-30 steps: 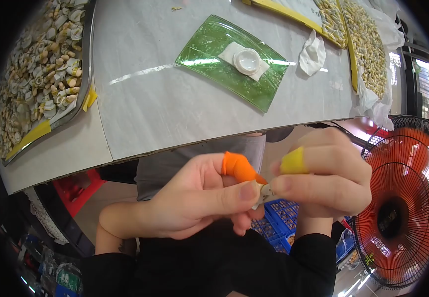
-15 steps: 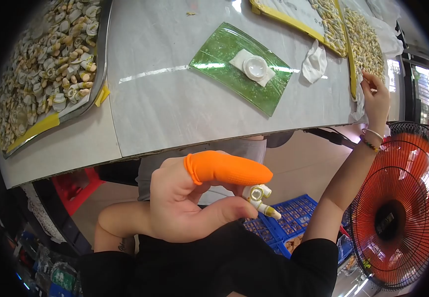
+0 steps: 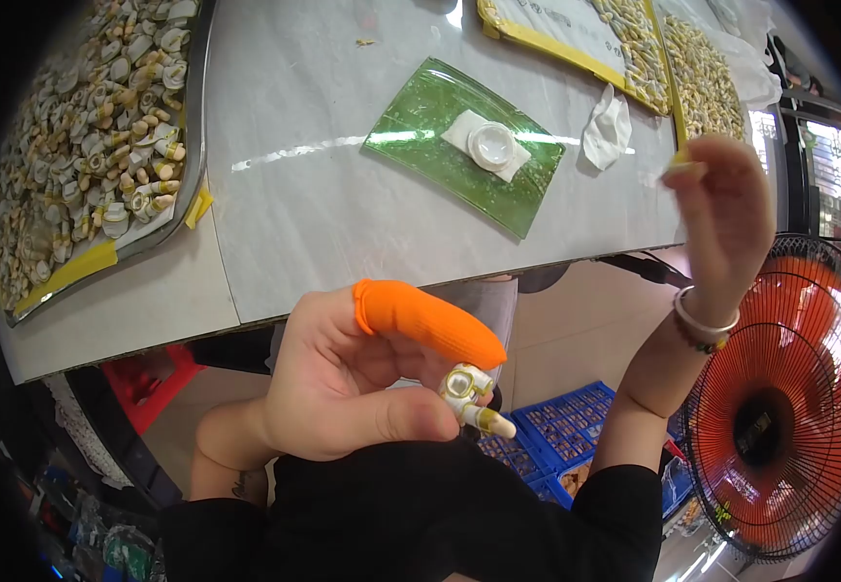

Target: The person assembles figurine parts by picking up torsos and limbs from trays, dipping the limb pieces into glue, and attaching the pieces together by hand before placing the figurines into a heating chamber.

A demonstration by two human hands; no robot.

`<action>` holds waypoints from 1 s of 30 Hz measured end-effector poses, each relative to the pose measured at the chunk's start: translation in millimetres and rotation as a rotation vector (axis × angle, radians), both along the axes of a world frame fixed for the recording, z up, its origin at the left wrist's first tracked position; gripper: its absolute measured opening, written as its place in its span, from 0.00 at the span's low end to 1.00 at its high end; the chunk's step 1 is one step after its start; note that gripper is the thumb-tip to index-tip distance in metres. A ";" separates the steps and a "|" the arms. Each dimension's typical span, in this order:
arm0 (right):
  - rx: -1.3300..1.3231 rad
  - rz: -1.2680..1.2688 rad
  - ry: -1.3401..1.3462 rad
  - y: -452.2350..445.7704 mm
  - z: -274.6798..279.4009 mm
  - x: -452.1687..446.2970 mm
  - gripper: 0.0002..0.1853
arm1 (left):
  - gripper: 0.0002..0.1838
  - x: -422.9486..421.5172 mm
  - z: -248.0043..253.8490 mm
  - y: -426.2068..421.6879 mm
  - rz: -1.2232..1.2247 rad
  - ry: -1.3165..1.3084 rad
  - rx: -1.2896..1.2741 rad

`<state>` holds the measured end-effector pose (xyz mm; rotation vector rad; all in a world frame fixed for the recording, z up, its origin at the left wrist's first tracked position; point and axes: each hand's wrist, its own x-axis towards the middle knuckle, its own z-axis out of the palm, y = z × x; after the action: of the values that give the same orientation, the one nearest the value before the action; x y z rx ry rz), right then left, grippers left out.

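My left hand (image 3: 333, 378), an orange finger cot (image 3: 430, 320) on its index finger, pinches a small white figurine part (image 3: 464, 388) with gold trim and a pale peg-like tip. It is held in front of my body, below the table edge. My right hand (image 3: 731, 204) is raised over the right end of the table, slightly blurred, with a small yellowish piece (image 3: 682, 167) between thumb and fingertips. On the table lies a green glass-like plate (image 3: 411, 131) bearing a white pad (image 3: 459, 131) and a small round white dish (image 3: 491, 147).
A tray (image 3: 100, 257) heaped with similar white-and-gold parts stands at left. Yellow-edged trays (image 3: 576, 63) of small pieces (image 3: 702, 78) are at the back right, near a crumpled white tissue (image 3: 607, 131). A red fan (image 3: 760, 417) and blue crates (image 3: 566, 422) are beside me.
My right hand has lifted away from the back-right tray and come nearer, now with a small yellowish piece. My left hand has shifted slightly left with the figurine part.
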<state>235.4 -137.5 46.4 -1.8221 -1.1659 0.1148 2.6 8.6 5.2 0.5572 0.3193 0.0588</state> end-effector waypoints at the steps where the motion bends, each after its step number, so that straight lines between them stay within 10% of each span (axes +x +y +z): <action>1: 0.021 0.078 0.059 6.1 -0.9 -11.4 0.04 | 0.27 0.9 1.2 0.3 0.005 0.009 -0.036; 30: -0.228 0.309 -0.330 55.6 -17.6 -31.9 0.08 | 0.27 -3.8 -2.2 10.5 0.081 -0.017 -0.007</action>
<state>203.4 -81.9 28.7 -1.8919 -1.7247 0.1321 -1.2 19.1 3.1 0.5362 0.3252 0.1410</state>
